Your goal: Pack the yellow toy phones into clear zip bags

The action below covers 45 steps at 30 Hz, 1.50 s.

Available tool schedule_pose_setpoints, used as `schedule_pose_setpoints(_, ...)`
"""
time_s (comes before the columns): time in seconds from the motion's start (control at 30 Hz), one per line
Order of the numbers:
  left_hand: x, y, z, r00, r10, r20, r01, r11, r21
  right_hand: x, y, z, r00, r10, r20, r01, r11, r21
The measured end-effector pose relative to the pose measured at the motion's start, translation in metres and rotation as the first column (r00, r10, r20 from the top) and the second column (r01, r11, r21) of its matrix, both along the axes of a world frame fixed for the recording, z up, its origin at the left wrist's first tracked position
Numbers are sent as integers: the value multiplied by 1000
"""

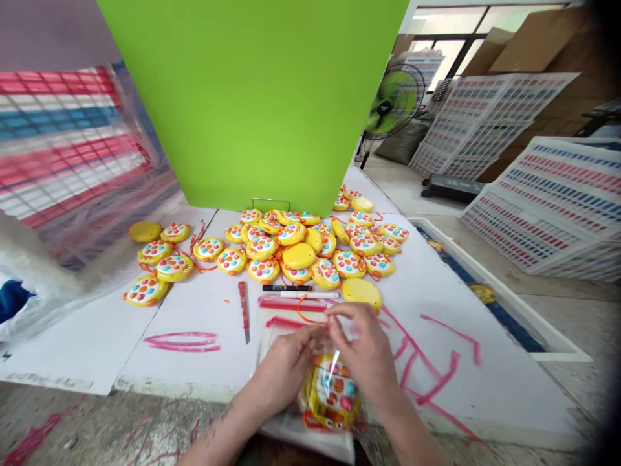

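Between my hands at the table's front edge is a clear plastic bag [316, 435] with a yellow toy [334, 388] inside, its white face dotted with coloured buttons. My left hand [286, 362] is closed on the bag's upper edge, fingertips pinched. Beside it, my right hand [366, 353] pinches the same edge with thumb and forefinger. An orange cord [303, 314] loops just beyond my fingertips. Flat clear bags with pink strips [281, 322] lie under and behind my hands. Past them are a black marker [284, 288], a white pen [310, 295] and a red utility knife [243, 307].
Several similar yellow toys [262, 247] lie heaped across the white table [194, 369], below a large green panel [257, 103]. Bagged striped material [63, 129] stands at left. White crates [548, 200] and a fan [395, 103] are at right.
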<state>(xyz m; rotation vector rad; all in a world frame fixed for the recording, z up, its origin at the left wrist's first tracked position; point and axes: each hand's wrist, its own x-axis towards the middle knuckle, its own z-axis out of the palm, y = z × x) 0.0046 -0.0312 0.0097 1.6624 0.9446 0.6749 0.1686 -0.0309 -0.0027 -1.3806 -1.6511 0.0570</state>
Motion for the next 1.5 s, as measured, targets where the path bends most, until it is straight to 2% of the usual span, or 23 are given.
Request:
schedule_pose_setpoints(0.07,-3,4,-6,999,40,27,-38,997,-73,31,2,-7,977,-198,-81,190,977,-96)
schedule_pose_setpoints(0.13,-6,10,-18,990,123,70,-107,975,-193,76,1,-18,926,-361,-113,337,922,-189)
schedule_pose_setpoints(0.23,-10,19,-37,950,243,196,-151,907,-394,148,-11,-42,805,-592,40,571,756,-320)
schedule_pose_setpoints(0.27,-11,21,-41,936,261,236,-136,887,-440,167,-17,-49,791,-600,124,596,707,-381)
schedule_pose_setpoints(0.3,-11,23,-45,929,263,262,-115,876,-469,182,-23,-55,821,-539,191,560,690,-458)
schedule_pose_setpoints(0.37,-11,25,-48,928,249,278,-88,869,-487,194,-33,-62,866,-421,271,501,719,-482)
schedule_pose_setpoints(0.43,-11,25,-49,942,219,255,-75,876,-476,185,-40,-62,866,-410,288,496,783,-377)
schedule_pose_setpoints(0.5,-12,25,-50,957,184,224,-68,894,-443,161,-40,-56,867,-457,199,497,822,-276)
schedule_pose_setpoints(0.57,-12,25,-49,967,170,190,-81,911,-404,130,-34,-49,907,-419,37,410,861,-301)
schedule_pose_setpoints(0.63,-12,24,-47,970,175,166,-99,917,-387,98,-24,-44,957,-279,-79,230,896,-379)
schedule_pose_setpoints(0.73,-11,23,-42,971,172,164,-96,915,-392,58,-10,-40,987,-13,-163,-66,880,-471)
schedule_pose_setpoints(0.83,-12,22,-38,973,150,176,-75,926,-371,37,-4,-42,960,131,-249,-246,822,-514)
schedule_pose_setpoints(0.97,-16,23,-40,974,117,195,-36,926,-376,40,-6,-45,903,129,-409,-358,751,-555)
schedule_pose_setpoints(1.07,-19,26,-43,955,146,259,-8,884,-467,54,-10,-46,841,81,-534,-420,720,-552)
schedule_pose_setpoints(1.17,-21,29,-43,923,192,334,30,829,-559,63,-13,-46,797,22,-604,-417,743,-524)
schedule_pose_setpoints(1.23,-22,30,-40,914,215,344,30,811,-585,66,-13,-47,782,-4,-624,-404,758,-512)
schedule_pose_setpoints(1.37,-21,29,-34,911,253,325,-19,814,-581,66,-12,-48,775,-15,-632,-397,766,-506)
schedule_pose_setpoints(1.5,-19,26,-30,898,297,324,-67,821,-566,65,-12,-49,765,2,-644,-387,800,-458)
